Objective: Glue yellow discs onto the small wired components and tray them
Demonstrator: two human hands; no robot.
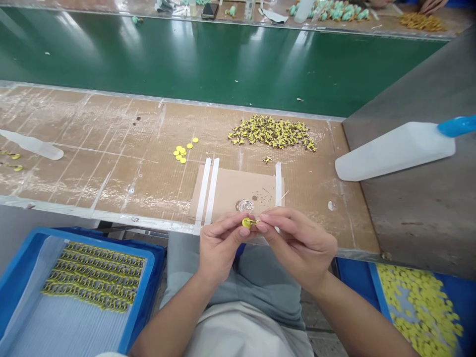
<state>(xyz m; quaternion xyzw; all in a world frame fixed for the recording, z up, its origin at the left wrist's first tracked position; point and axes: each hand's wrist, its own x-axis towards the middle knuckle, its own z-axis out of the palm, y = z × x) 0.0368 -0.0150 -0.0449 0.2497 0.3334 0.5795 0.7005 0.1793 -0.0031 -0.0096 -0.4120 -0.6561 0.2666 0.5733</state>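
Between thumb and fingers, my left hand (221, 245) pinches a yellow disc (246, 222) at the bench's front edge. My right hand (297, 243) is closed on a small yellow-and-black piece (255, 222) that meets the disc; its fingertips cover most of it. Just beyond the fingers, a small clear glass dish (245, 206) sits on a cardboard sheet (238, 183) held by white tape strips. Dark specks dot the sheet to the right of the dish. Farther back lie a heap of small yellow-and-black pieces (273, 132) and several loose yellow discs (181, 151).
A white bottle with a blue cap (394, 151) leans by the metal panel at right. Lower left, a blue tray (148, 267) holds rows of yellow-black pieces; lower right, a bin holds yellow discs (420, 307). Beyond the green belt (208, 64), another person's hand (433, 6) shows.
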